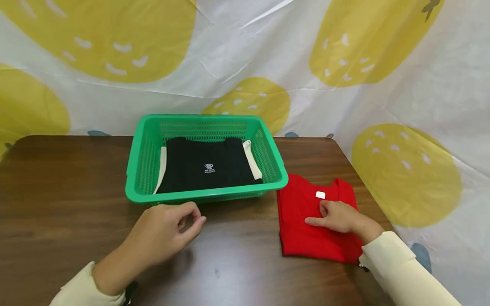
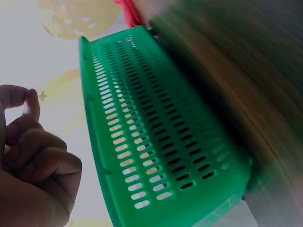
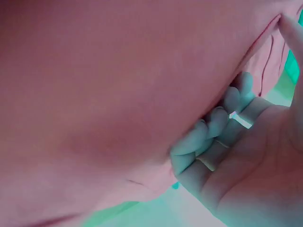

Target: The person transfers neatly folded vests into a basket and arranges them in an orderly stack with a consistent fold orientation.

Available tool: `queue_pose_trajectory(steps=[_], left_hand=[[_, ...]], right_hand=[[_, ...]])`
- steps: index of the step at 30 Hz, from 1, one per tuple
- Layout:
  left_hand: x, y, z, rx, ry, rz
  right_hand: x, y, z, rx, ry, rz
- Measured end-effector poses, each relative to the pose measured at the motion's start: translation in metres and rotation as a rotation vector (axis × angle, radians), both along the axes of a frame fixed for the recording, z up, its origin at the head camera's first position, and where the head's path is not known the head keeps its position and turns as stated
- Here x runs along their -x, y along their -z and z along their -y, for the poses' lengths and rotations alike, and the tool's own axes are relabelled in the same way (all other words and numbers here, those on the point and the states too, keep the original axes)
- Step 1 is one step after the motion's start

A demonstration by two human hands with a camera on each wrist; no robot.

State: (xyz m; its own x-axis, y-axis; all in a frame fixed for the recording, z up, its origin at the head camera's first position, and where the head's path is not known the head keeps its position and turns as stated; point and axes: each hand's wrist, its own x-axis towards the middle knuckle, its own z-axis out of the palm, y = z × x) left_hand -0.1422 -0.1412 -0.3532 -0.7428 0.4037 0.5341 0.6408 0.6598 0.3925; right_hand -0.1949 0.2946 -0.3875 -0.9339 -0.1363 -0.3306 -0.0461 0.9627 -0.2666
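On the table's right part lies a folded red shirt (image 1: pixel 302 229) with a white neck label (image 1: pixel 320 195). My right hand (image 1: pixel 340 216) rests on it just below the label, thumb stretched to the left and apart from the bent fingers. The right wrist view shows these fingertips (image 3: pixel 189 142) against the red cloth. My left hand (image 1: pixel 164 229) hovers before the green basket (image 1: pixel 206 195), its fingers loosely curled, thumb and index tips close together, nothing between them. Inside the basket a folded black shirt (image 1: pixel 199 163) with a small white print lies over a cream garment (image 1: pixel 250 159).
The brown wooden table (image 1: pixel 69 178) backs onto a white cloth (image 1: pixel 214 51) with yellow fruit shapes. More of this cloth hangs along the right side. The basket's right front corner stands close to the red shirt's upper left corner.
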Motion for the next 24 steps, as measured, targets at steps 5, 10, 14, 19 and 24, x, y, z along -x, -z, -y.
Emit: queue_pose_trajectory(steps=[5,10,14,19,24], left_hand=[[-0.001,-0.004,0.0,0.025,0.001,0.046],[-0.003,-0.002,-0.002,0.012,0.007,0.029],[-0.003,-0.001,-0.001,0.003,-0.006,0.024],[-0.004,-0.002,0.001,0.0,-0.009,0.047],[-0.002,-0.001,0.003,-0.017,0.013,0.066]], right_hand=[[-0.009,0.0,0.005,-0.059,-0.038,0.028],[-0.025,-0.002,0.014,-0.133,-0.076,0.056],[-0.036,-0.004,0.026,-0.166,-0.105,0.074],[-0.05,-0.003,0.044,-0.16,-0.141,0.072],[-0.065,-0.002,0.063,-0.149,-0.204,0.034]])
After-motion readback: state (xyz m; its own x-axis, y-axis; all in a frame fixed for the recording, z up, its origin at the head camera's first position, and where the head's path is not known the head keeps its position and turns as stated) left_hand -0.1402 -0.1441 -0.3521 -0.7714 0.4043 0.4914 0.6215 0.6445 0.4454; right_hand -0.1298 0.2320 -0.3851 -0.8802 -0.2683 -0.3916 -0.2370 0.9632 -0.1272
